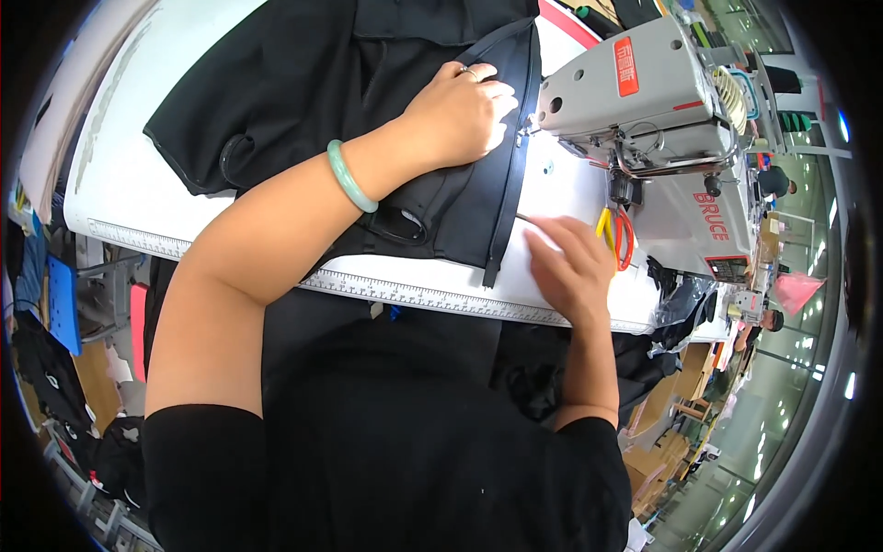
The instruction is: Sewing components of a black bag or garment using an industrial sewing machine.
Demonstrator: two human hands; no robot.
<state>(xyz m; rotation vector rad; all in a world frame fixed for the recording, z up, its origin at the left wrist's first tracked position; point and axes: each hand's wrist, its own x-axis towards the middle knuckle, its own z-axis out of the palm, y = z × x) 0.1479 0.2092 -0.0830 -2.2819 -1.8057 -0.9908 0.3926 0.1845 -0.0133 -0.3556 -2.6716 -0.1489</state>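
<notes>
A black garment [276,83] is spread over the white sewing table, with a long dark strip, apparently a zipper [506,207], along its right edge. My left hand [464,115] rests on the cloth beside that edge, fingers bent and closed against the fabric. Its underside is hidden. Just right of the strip's lower part is my right hand [572,267], smeared by motion. A short dark tip shows by its fingers, too blurred to name. The edge passes close to the needle area of a grey sewing machine [625,87].
Scissors with red and yellow handles [623,237] lie by the machine's base. A measuring tape [432,293] runs along the table's front edge. Clear plastic and black cloth [685,308] heap at the right end. A blue stool [63,304] stands at left; other people sit far right.
</notes>
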